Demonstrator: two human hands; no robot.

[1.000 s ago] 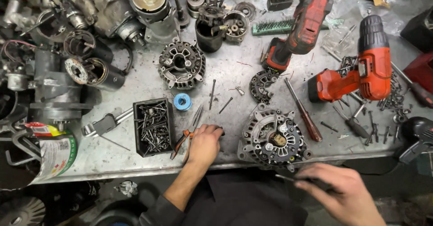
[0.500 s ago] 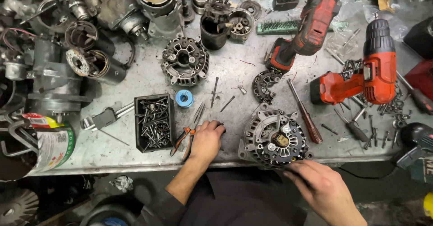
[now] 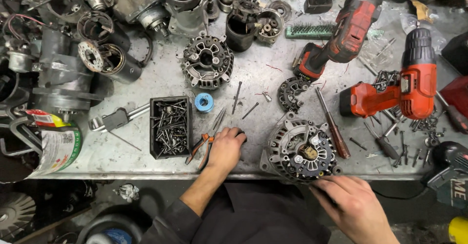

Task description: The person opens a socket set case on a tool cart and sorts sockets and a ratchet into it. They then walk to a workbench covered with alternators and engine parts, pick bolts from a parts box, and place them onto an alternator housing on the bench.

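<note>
The right hand [image 3: 353, 202] rests loosely curled against the near rim of the alternator [image 3: 301, 150], steadying it at the surface [image 3: 126, 159] edge, while the left hand [image 3: 225, 149] lies closed over something small, pliers [image 3: 207, 139] just left of it.

The head camera is looking straight down, from fairly near, at the metal workbench [image 3: 146, 161] and both hands.

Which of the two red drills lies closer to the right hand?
The orange-red drill at the bench's right side; the darker red drill lies farther back, away from the right hand.
</note>
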